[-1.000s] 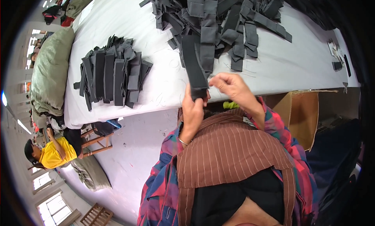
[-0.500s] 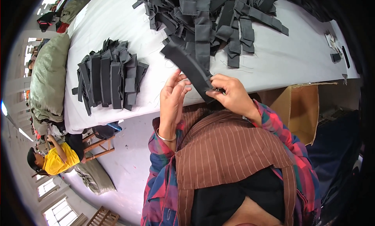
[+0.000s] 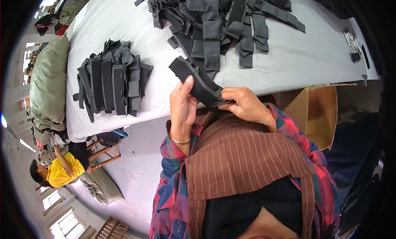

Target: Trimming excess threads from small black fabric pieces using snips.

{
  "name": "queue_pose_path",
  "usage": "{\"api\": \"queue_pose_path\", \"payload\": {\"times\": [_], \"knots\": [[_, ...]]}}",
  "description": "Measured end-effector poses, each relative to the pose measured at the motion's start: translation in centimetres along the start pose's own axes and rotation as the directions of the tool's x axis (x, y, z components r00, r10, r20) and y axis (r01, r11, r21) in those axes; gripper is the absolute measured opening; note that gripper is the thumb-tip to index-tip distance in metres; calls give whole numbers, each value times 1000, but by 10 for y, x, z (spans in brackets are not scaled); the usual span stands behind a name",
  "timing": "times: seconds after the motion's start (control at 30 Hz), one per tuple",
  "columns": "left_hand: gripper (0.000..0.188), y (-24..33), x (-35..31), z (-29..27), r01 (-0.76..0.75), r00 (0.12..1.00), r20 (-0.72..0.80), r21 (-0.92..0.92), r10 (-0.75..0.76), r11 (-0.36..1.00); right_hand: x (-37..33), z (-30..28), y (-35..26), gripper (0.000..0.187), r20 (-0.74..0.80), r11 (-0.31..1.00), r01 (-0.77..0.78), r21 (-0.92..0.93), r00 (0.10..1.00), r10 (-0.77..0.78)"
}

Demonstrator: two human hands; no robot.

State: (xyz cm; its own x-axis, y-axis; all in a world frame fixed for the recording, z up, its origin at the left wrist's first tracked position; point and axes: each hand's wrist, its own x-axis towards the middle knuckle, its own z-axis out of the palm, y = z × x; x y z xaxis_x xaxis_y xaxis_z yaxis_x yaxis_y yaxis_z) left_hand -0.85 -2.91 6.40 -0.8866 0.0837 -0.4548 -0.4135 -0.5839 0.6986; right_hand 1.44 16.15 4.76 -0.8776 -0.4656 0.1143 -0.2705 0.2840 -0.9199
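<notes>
A black fabric strip [image 3: 198, 83] slants above the table's near edge. My left hand [image 3: 184, 103] is closed on its middle, thumb on top and fingers beneath. At the strip's lower end, my right hand [image 3: 246, 105] is closed around a small dark metal tool, which looks like thread snips [image 3: 226, 102]; the palm hides most of it. Beyond my hands lies a big tangled heap of black strips [image 3: 211, 41], some joined in chains with loose threads. To the left is a neater pile of cut black strips [image 3: 108, 83] laid side by side.
The white-covered table [image 3: 161, 80] reaches across in front of me. An open cardboard box [image 3: 321, 115] stands below its edge at the right. Stuffed sacks [image 3: 49, 80] lie at the left, near a wooden stool [image 3: 105, 156] and a person in yellow [image 3: 64, 169].
My left hand has gone from loose fingers beside the strip to gripping it with the thumb on top. The strip's upper end has dropped slightly. My right hand stays at the lower end.
</notes>
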Motion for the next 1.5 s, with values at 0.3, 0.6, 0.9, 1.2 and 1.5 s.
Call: {"api": "queue_pose_path", "payload": {"times": [0.3,0.6,0.9,1.2,1.5], "knots": [[50,-10,-1,1,-142,987,-53,116,148,983,-6,-6,6,14,107,996,-53,76,993,45],[42,-15,-3,2,-140,989,75,175,129,974,22,-32,-19,26,-204,989,23,-145,977,-52],[51,-13,-13,16,-59,988,151,272,18,961,57,-31,-14,20,-232,775,143,-616,907,-351],[66,8,-19,4,-27,975,204,487,-84,873,61,-59,-7,18,-25,852,255,-458,954,-299],[66,18,-22,3,47,942,246,580,-230,813,57,-62,-3,10,55,894,279,-352,959,-278]]}}
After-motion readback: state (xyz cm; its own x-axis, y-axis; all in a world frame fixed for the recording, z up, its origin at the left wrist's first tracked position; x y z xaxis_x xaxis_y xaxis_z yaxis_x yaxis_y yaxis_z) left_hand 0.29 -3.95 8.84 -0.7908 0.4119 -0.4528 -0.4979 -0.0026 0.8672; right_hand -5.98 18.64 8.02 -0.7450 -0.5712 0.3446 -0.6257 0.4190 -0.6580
